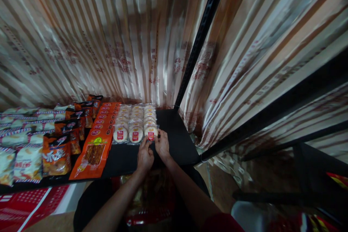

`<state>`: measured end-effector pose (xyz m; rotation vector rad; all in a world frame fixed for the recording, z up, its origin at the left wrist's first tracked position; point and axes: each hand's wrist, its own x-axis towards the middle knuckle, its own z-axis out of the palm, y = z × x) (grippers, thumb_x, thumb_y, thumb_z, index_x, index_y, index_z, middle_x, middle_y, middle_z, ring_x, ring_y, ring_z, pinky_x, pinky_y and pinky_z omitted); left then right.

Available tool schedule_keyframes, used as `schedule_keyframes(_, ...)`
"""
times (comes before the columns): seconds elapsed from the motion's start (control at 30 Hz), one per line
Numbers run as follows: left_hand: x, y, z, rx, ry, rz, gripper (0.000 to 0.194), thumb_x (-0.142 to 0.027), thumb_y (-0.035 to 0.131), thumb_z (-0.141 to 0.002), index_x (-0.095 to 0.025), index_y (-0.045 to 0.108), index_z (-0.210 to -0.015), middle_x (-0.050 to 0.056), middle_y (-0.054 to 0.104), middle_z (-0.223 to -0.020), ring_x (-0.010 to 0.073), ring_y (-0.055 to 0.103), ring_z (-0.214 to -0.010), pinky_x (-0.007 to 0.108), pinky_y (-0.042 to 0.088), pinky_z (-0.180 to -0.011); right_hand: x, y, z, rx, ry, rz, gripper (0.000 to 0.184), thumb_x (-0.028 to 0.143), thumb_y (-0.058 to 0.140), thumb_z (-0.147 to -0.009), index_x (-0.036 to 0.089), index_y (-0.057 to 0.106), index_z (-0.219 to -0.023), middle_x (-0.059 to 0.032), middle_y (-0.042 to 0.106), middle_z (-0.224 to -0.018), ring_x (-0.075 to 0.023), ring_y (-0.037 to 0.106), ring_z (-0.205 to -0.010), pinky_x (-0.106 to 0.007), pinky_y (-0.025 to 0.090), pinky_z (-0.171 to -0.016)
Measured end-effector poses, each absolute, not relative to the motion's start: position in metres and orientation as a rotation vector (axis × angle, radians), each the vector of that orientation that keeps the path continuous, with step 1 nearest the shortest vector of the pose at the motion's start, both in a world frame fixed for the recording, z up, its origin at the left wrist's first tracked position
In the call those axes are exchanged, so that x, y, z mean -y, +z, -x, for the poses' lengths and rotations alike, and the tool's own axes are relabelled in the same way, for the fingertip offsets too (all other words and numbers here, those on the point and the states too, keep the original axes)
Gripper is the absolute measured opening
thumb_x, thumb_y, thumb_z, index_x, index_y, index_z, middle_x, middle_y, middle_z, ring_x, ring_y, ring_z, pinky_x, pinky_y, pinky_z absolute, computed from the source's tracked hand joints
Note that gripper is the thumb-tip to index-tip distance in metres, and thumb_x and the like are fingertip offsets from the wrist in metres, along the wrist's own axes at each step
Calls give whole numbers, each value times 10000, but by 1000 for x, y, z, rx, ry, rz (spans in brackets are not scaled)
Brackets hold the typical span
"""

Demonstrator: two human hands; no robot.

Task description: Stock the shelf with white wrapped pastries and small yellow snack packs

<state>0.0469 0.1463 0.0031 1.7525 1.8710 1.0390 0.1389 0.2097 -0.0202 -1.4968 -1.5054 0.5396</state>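
Three rows of clear packets with round white crackers lie overlapping on the black shelf [179,134]. Between my hands is the front cracker packet [150,130] of the right-hand row, with a red label on it. My left hand [145,156] pinches its lower edge with the fingers closed. At its right edge, my right hand [162,145] grips the packet between thumb and fingers. The front packets of the middle row [135,135] and the left row [120,135] lie alongside, untouched.
Orange flat packs of stick snacks [94,154] overlap left of the crackers. Farther left stand orange snack bags [56,156] and white snack bags [28,163]. A black upright post [199,43] rises at the back corner before striped plastic sheeting [130,43]. A red basket [29,206] sits below.
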Motion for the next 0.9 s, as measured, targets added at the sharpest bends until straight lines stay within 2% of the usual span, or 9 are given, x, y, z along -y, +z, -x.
schedule_keyframes(0.33,-145,-7,-44,-1842,1087,-1782,419,-4,410,-683,-144,620,-1018,101,479,-1326,224,445,-1224,411,402,-1026,-208,-21,-139,1614,470,1568,406,247,411,-815,131,536,-1183,-135,541,-1102,-224,524,-1007,-348,488,-820)
schedule_keyframes(0.5,-142,-9,-43,-1821,1045,-1853,438,1,399,-675,-113,609,-1042,121,461,-1338,231,434,-1231,405,389,-1038,-206,-21,-138,1652,417,1588,407,270,382,-848,133,524,-1204,-135,531,-1129,-218,499,-1045,-355,444,-895)
schedule_keyframes(0.67,-140,-15,-42,-1825,1013,-1950,445,12,382,-667,-81,605,-1041,157,475,-1314,245,409,-1250,425,378,-1044,-205,-18,-138,1695,398,1630,430,268,386,-851,69,522,-1206,-164,532,-1130,-237,477,-1075,-368,409,-940)
schedule_keyframes(0.77,-139,-19,-42,-1805,1035,-2001,443,12,378,-669,-71,600,-1043,171,468,-1315,250,391,-1263,437,374,-1045,-204,-18,-138,1686,389,1608,425,276,399,-845,100,522,-1211,-149,535,-1131,-232,484,-1066,-370,421,-926)
schedule_keyframes(0.9,-138,-23,-42,-1788,1064,-2027,460,21,379,-658,-108,598,-1041,138,463,-1329,242,370,-1278,451,377,-1042,-203,-21,-137,1664,389,1580,420,284,418,-836,159,512,-1226,-125,529,-1142,-223,493,-1057,-365,456,-875)
